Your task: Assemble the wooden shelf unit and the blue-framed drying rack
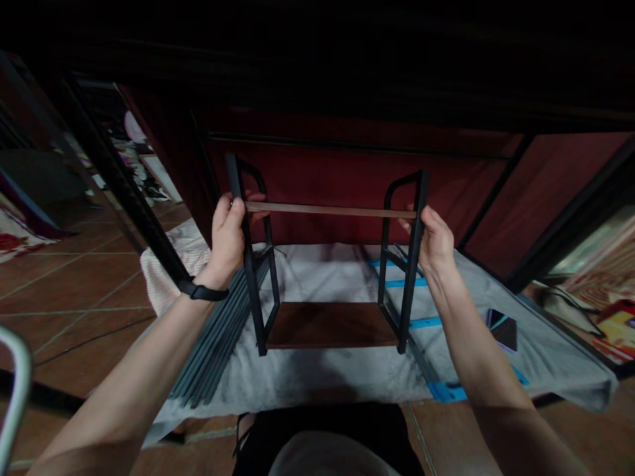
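Note:
A small two-tier shelf rack (332, 324) stands upright on the cloth-covered surface, with black metal side frames and brown boards. My left hand (230, 228) is closed around its left frame, at the end of the upper board (322, 210), thumb on the front post and fingers behind. At the opposite end my right hand (435, 238) grips the right frame the same way, its fingers partly hidden by the post. That upper board appears nearly edge-on and spans between the two frames. The lower board lies flat near the feet.
A bundle of grey rods (218, 337) lies on the grey cloth (317, 383) at left. Parts with blue pieces (446, 391) lie at right, near a phone (502, 329). Dark red panels (322, 175) close off the back, and a black bar (124, 178) slants at left.

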Demonstrator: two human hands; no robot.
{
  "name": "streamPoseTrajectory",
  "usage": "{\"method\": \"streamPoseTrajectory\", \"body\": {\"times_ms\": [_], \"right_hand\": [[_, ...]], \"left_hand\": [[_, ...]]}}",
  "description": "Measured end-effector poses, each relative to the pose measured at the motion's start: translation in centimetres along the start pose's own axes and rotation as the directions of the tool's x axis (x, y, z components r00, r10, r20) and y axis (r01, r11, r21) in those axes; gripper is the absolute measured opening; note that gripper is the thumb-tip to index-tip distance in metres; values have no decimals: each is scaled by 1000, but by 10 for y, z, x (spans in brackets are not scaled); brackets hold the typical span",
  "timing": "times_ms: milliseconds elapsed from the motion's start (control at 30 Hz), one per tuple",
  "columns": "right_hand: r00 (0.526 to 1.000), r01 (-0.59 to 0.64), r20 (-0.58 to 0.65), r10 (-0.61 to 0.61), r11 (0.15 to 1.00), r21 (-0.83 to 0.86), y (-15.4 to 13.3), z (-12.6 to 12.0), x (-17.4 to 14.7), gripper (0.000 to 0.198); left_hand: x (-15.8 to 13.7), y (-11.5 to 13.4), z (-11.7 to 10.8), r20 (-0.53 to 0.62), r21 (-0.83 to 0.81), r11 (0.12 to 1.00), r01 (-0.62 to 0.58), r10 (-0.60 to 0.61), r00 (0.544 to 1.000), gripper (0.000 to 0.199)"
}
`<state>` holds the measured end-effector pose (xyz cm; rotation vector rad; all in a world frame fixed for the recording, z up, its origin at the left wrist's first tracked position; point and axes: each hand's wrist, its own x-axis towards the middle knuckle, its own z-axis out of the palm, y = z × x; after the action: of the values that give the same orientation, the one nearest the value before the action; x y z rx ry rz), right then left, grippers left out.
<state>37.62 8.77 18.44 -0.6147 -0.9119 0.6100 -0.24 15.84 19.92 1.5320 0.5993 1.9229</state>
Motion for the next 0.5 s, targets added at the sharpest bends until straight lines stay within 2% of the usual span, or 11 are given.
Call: {"method": "streamPoseTrajectory", "body": {"times_ms": [100,167,333,500], "right_hand": [[999,51,14,-50,993,-103,5,-5,-19,25],[996,87,5,-87,984,-156,9,-9,-32,30],[985,145,-64,-159,972,-184,15,-17,-64,29],[980,151,-100,-173,969,-197,12,-21,-88,28]], "left_hand": [[-25,-1,-8,-16,209,964,-167,174,985,36],[-44,-1,-11,13,272,938,-217,222,975,38],[-87,1,-17,11,309,928,-207,214,977,38],[-110,7,-20,-36,265,951,-161,176,984,33]]}}
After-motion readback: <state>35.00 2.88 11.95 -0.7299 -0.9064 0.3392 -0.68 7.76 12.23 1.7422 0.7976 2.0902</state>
